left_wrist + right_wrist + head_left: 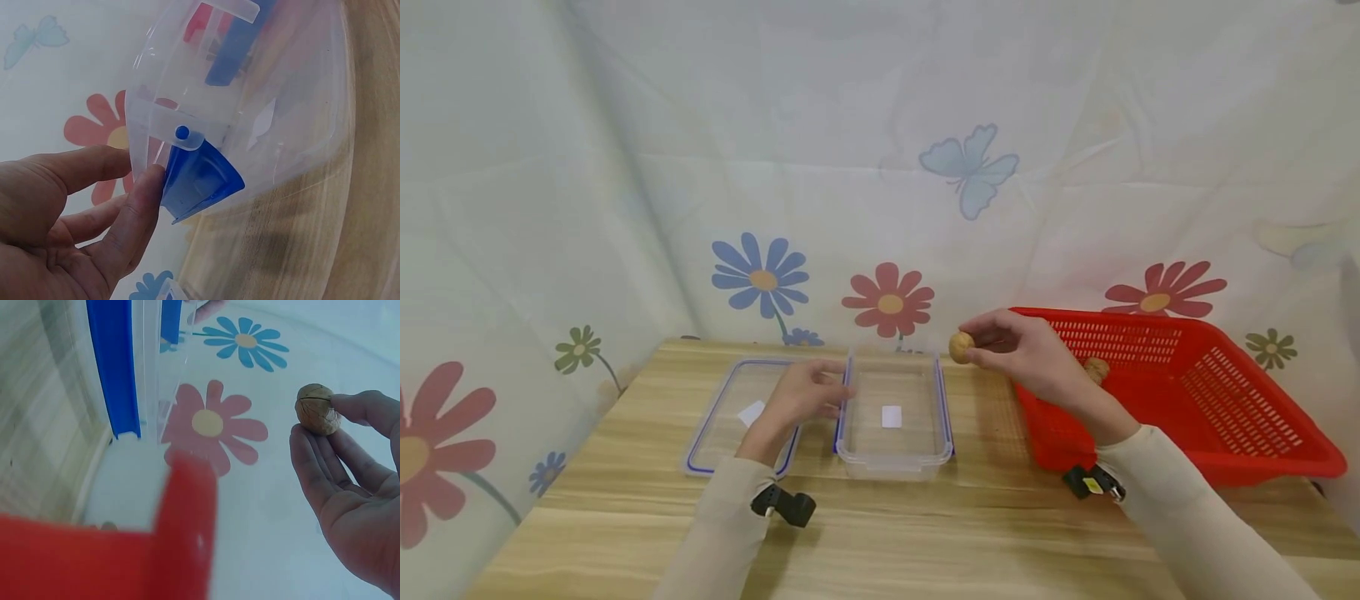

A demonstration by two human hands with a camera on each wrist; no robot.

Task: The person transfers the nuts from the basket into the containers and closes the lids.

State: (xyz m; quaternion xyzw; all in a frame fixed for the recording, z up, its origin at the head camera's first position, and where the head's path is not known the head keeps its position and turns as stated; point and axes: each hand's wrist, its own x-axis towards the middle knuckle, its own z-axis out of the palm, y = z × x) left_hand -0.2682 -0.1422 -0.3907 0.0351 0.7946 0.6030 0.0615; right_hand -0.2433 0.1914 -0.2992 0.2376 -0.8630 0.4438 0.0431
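A walnut (961,347) is pinched between the thumb and fingers of my right hand (1033,358), in the air between the clear box and the red basket. The right wrist view shows the same walnut (317,409) at the fingertips of the hand (356,494). My left hand (805,396) touches the left side of the clear plastic box (895,462), its fingers loosely bent. In the left wrist view the fingers of that hand (94,212) rest by the box's wall and a blue latch (203,181). A white label (891,417) shows in the box.
The red basket (1150,417) stands at the right with walnuts (1096,369) in it, partly hidden by my right hand. A clear lid with a blue seal (722,433) lies left of the box on the wooden table (895,533). A flowered cloth (850,208) hangs behind.
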